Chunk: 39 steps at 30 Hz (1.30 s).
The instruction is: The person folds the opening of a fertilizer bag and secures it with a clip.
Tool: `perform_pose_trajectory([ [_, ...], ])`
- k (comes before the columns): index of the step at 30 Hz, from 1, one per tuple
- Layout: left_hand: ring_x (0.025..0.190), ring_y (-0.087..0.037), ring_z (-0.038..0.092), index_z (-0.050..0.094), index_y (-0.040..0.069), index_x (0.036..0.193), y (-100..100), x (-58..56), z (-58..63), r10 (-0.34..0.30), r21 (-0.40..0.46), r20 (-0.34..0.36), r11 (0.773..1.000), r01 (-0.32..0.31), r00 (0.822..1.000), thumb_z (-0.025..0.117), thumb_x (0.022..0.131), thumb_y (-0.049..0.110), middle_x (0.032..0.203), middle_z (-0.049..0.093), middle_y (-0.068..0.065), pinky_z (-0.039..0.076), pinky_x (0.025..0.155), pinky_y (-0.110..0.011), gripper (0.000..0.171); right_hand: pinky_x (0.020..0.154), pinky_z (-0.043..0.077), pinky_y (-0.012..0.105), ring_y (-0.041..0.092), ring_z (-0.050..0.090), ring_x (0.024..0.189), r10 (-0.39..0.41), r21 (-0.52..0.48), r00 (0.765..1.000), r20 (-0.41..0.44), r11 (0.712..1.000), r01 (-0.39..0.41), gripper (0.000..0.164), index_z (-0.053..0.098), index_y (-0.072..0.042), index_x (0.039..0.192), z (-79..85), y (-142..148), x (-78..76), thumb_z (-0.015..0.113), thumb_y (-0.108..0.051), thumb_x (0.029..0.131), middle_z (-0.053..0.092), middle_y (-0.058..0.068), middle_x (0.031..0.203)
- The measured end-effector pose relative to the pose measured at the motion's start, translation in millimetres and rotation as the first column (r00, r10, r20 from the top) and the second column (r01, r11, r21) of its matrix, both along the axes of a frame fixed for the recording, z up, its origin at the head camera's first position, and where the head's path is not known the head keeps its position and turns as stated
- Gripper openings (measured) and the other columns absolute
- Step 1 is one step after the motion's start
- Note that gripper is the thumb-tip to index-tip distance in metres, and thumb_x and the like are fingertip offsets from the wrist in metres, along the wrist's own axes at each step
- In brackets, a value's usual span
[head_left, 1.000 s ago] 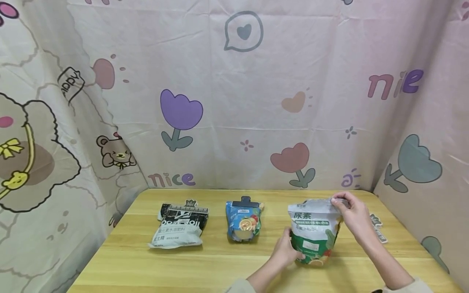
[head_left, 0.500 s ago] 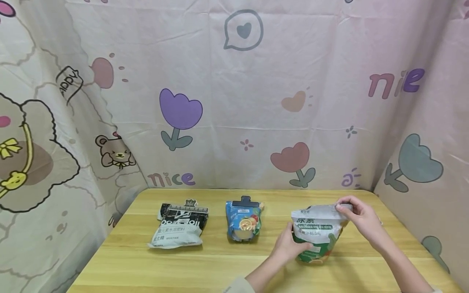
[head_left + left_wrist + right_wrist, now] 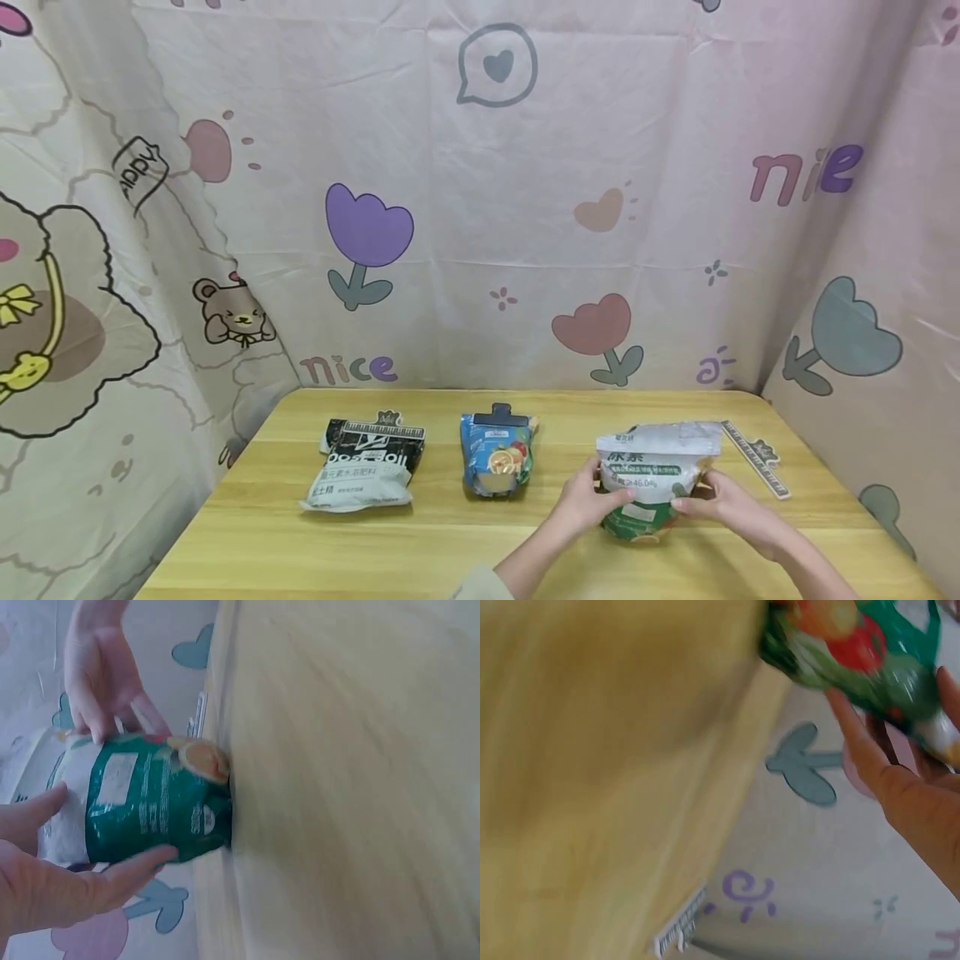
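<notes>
A white-and-green fertilizer bag (image 3: pixel 648 468) stands upright on the right part of the table. My left hand (image 3: pixel 588 504) grips its left side, thumb across the front. On the opposite side my right hand (image 3: pixel 727 504) holds the bag, with its thumb on the front and its other fingers partly hidden behind. Fruit and vegetable pictures on the bag (image 3: pixel 847 637) fill the top of the right wrist view. In the left wrist view the bag (image 3: pixel 150 795) lies between both hands. A piano-key-patterned bag clip (image 3: pixel 759 462) lies on the table to the right of the bag.
A black-and-white bag (image 3: pixel 367 467) lies at the left with a similar piano-key clip (image 3: pixel 384 427) across its top. Near the middle stands a blue fruit-print bag (image 3: pixel 497 454) under a dark clip (image 3: pixel 501 417). Patterned cloth hangs behind the wooden table (image 3: pixel 420 550).
My right hand has left the bag's top edge and moved down to its right side. The bag's top has tipped toward me and lower. The left hand still grips the left side.
</notes>
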State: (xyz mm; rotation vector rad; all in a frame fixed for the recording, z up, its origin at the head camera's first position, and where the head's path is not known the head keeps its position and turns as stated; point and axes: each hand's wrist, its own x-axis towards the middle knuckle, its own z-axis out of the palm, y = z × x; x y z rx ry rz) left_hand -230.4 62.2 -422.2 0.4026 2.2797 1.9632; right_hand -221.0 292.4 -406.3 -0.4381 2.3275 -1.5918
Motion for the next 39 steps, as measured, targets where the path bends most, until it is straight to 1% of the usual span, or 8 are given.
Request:
perform_pose_trajectory([
  [6, 0.099, -0.018, 0.055, 0.05, 0.006, 0.127, 3, 4.0, -1.2, 0.027, 0.003, 0.008, 1.0, -0.027, 1.0, 0.073, 0.079, 0.015, 0.103, 0.058, 0.003, 0.047, 0.083, -0.033, 0.054, 0.081, 0.049, 0.035, 0.016, 0.055, 0.101, 0.037, -0.094, 0.999, -0.041, 0.995, -0.04, 0.063, 0.016, 0.021, 0.129, -9.7, -5, -2.1, 0.057, -0.008, 0.09, 0.052, 0.022, 0.117],
  [14, 0.091, -0.015, 0.057, 0.055, 0.007, 0.116, 9, -2.5, -4.1, 0.081, 0.012, -0.015, 0.997, -0.081, 0.997, 0.073, 0.079, 0.017, 0.102, 0.059, 0.002, 0.049, 0.076, -0.03, 0.043, 0.082, 0.048, 0.038, 0.049, 0.043, 0.111, -0.045, -0.032, 0.992, -0.119, 0.999, 0.041, 0.067, 0.014, 0.019, 0.133, -12.6, -7, -10.1, 0.058, -0.008, 0.09, 0.043, 0.034, 0.121],
  [18, 0.091, -0.016, 0.057, 0.056, 0.006, 0.116, 11, -5.7, -7.0, 0.113, -0.003, -0.036, 0.994, -0.113, 0.993, 0.074, 0.078, 0.018, 0.105, 0.06, -0.002, 0.049, 0.076, -0.029, 0.043, 0.084, 0.048, 0.037, 0.048, 0.043, 0.112, -0.078, -0.011, 0.991, -0.111, 0.997, 0.077, 0.067, 0.015, 0.017, 0.135, -15.3, -5, -14.1, 0.058, -0.01, 0.09, 0.042, 0.034, 0.123],
  [22, 0.093, -0.019, 0.058, 0.056, 0.004, 0.117, 11, -7.3, -6.7, 0.12, -0.015, -0.033, 0.993, -0.12, 0.992, 0.074, 0.078, 0.019, 0.106, 0.06, -0.005, 0.049, 0.078, -0.031, 0.045, 0.088, 0.043, 0.047, 0.05, 0.038, 0.115, -0.116, 0.06, 0.988, -0.106, 0.991, 0.123, 0.068, 0.02, 0.016, 0.134, -14.4, -5, -13.5, 0.06, -0.015, 0.089, 0.042, 0.033, 0.125],
  [29, 0.094, -0.018, 0.057, 0.058, 0.007, 0.117, 7, -11.4, -1.7, 0.094, 0.051, -0.044, 0.994, -0.092, 0.995, 0.073, 0.079, 0.022, 0.101, 0.061, 0.0, 0.049, 0.079, -0.032, 0.043, 0.088, 0.039, 0.056, 0.049, 0.041, 0.113, -0.196, 0.212, 0.963, -0.184, 0.949, 0.233, 0.065, 0.029, 0.013, 0.133, 0.0, -5, -8.9, 0.058, -0.027, 0.091, 0.044, 0.032, 0.124],
  [32, 0.09, -0.013, 0.056, 0.061, 0.008, 0.112, 6, -14.7, 1.3, 0.103, 0.121, -0.071, 0.988, -0.094, 0.992, 0.071, 0.081, 0.023, 0.096, 0.062, 0.002, 0.048, 0.076, -0.028, 0.036, 0.091, 0.035, 0.057, 0.033, 0.05, 0.109, -0.256, 0.119, 0.946, -0.197, 0.952, 0.283, 0.059, 0.031, 0.013, 0.133, 5.7, -3, -9.1, 0.052, -0.027, 0.095, 0.052, 0.026, 0.119],
  [36, 0.088, -0.012, 0.058, 0.066, 0.006, 0.104, 6, -18.1, 7.1, 0.13, 0.215, -0.079, 0.97, -0.11, 0.988, 0.068, 0.085, 0.024, 0.094, 0.064, 0.001, 0.049, 0.075, -0.026, 0.027, 0.093, 0.038, 0.028, 0.005, 0.055, 0.095, -0.343, -0.158, 0.917, -0.203, 0.936, 0.315, 0.029, 0.054, -0.006, 0.12, 7.8, -1, -11.7, 0.044, -0.023, 0.099, 0.062, -0.002, 0.104],
  [39, 0.087, -0.011, 0.058, 0.068, 0.005, 0.099, 7, -19.2, 10.8, 0.166, 0.243, -0.053, 0.959, -0.148, 0.985, 0.066, 0.086, 0.025, 0.09, 0.065, 0.002, 0.048, 0.075, -0.027, 0.024, 0.079, 0.037, 0.012, -0.001, 0.057, 0.088, -0.402, -0.258, 0.889, -0.219, 0.903, 0.344, 0.02, 0.065, -0.02, 0.099, 9.8, -2, -13.1, 0.045, -0.023, 0.099, 0.063, -0.014, 0.092],
])
